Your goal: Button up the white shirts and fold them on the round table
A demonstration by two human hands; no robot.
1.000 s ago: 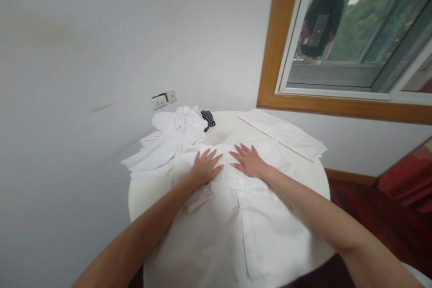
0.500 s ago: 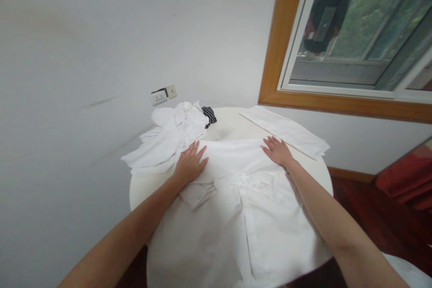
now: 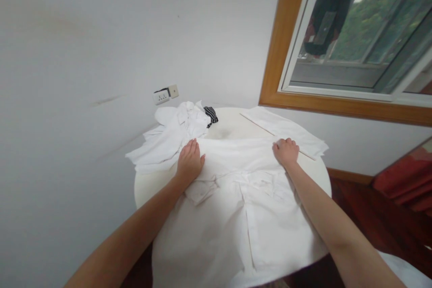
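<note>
A white garment lies spread flat over a round white table and hangs over its near edge. My left hand rests flat on the garment's far left corner, fingers stretched out and close together. My right hand is at the far right corner with its fingers curled down onto the cloth's edge. Both forearms reach across the garment.
A crumpled pile of white clothes lies at the table's back left, with a black-and-white striped piece beside it. A folded white cloth lies at the back right. A wall socket, a wood-framed window and a red seat surround the table.
Both hands slid apart from the garment's middle to its far corners. The right hand's fingers went from flat to curled on the cloth edge.
</note>
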